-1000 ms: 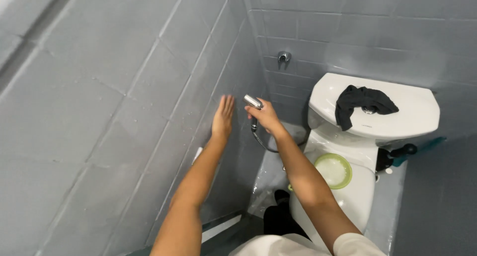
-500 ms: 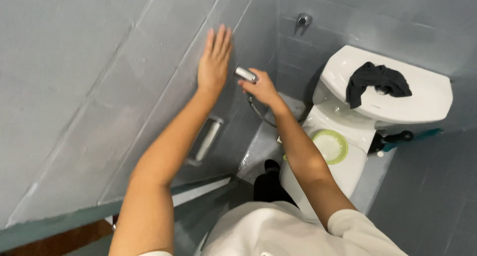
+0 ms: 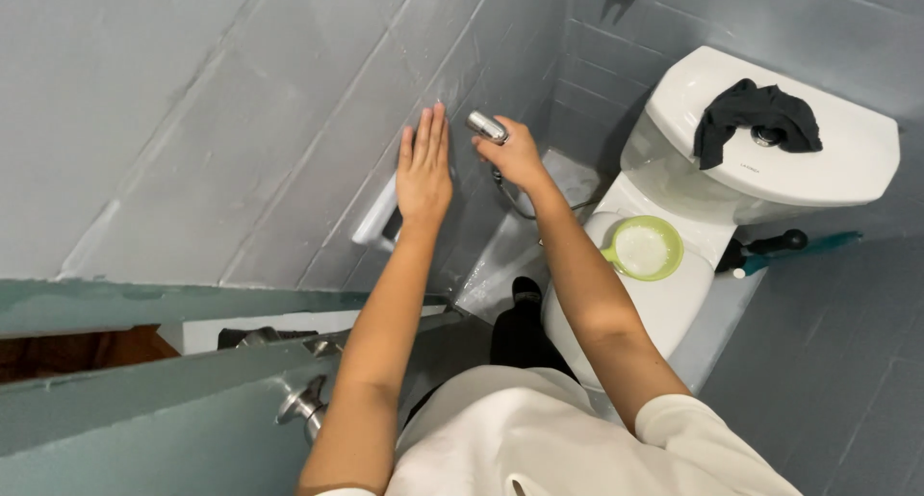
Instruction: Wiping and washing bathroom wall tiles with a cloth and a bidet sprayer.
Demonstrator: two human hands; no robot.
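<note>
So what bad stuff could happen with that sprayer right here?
The right hand aims the metal sprayer at the wall beside the flat left hand, so water might splash back. The wet-looking floor may be slippery. Spray could reach the black cloth on the tank.

Left hand (image 3: 424,169) flat on grey tiled wall (image 3: 192,121), right hand (image 3: 515,154) gripping chrome sprayer (image 3: 486,127) beside white toilet (image 3: 770,159).

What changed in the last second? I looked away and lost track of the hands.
The left hand slid along the grey tiled wall, flat on it throughout. The right hand kept its hold on the chrome sprayer, shifting alongside. The black cloth on the toilet tank and the green bowl stayed put.
</note>
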